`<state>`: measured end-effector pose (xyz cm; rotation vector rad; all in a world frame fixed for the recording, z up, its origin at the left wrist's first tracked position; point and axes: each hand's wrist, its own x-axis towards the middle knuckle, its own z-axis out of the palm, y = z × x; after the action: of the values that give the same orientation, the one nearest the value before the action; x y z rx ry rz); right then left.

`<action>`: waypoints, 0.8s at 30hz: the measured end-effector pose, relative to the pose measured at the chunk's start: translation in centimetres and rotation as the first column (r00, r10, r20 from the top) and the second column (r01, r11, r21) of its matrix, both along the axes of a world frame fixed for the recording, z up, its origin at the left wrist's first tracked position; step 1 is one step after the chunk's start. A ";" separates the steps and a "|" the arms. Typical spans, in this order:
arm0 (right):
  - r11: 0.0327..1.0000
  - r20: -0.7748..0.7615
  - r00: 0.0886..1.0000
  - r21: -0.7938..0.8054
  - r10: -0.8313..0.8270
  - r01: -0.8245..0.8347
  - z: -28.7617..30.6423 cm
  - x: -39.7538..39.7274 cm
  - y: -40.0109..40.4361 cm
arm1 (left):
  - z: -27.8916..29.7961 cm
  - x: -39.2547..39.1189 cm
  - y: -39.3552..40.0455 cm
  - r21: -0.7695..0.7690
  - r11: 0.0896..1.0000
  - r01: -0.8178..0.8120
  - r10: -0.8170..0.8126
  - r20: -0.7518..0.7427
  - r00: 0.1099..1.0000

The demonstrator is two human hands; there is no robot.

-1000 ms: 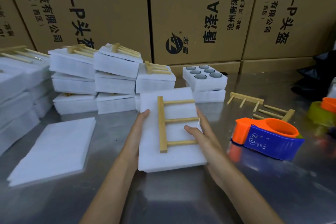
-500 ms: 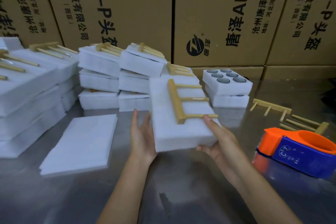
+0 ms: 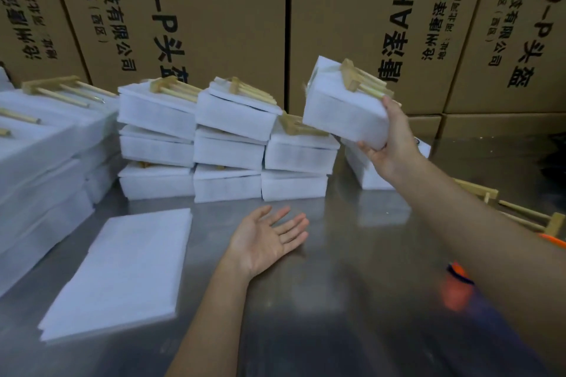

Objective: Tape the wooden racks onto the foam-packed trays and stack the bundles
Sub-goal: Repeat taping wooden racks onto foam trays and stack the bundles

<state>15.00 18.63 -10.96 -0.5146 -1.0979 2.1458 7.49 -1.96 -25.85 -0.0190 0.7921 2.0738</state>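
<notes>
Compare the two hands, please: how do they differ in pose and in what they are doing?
The right hand is raised and grips a foam bundle by its corner; the left hand is low above the steel table and holds nothing. The right hand's fingers are curled around the foam with the thumb on top beside the wooden rack; the left hand's fingers are relaxed, palm turned up. Both are bare.

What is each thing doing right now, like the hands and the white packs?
right hand: grips the lifted bundle.
left hand: open, palm up, holds nothing.
lifted bundle: in the air, tilted, wooden rack on top.
stacked bundles: piled on the table, some tilted.
foam sheets: lying flat.
</notes>
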 end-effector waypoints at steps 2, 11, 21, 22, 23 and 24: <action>0.996 0.043 0.998 0.069 0.049 -0.052 0.3 -2.6 1.3 | -0.2 -0.6 0.5 0.000 1.000 0.029 -0.029 0.003 1.000; 0.852 0.581 0.813 0.442 -0.033 -0.281 0.1 -8.3 3.1 | -0.4 -0.8 1.1 -0.028 0.998 0.056 -0.057 -0.042 0.997; 0.727 0.520 0.762 0.680 -0.386 -0.095 -3.0 -7.7 7.0 | -0.1 -0.5 1.1 -0.014 0.999 0.050 -0.051 -0.050 0.997; 0.584 0.544 0.655 0.790 -0.525 -0.188 -3.8 -7.0 8.5 | -0.2 -0.6 1.1 -0.014 0.999 0.053 -0.053 -0.050 0.997; 0.447 0.558 0.556 0.829 -0.616 -0.337 -4.6 -6.2 9.7 | -0.3 -0.6 1.0 -0.013 0.998 0.055 -0.055 -0.051 0.997; 0.335 0.572 0.478 0.803 -0.667 -0.493 -5.4 -5.4 10.8 | -0.4 -0.6 1.0 -0.013 0.998 0.057 -0.057 -0.053 0.997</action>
<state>9.60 29.42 -16.39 -1.0823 -2.5430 0.4658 6.85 -0.97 -26.22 0.0517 0.8282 2.0231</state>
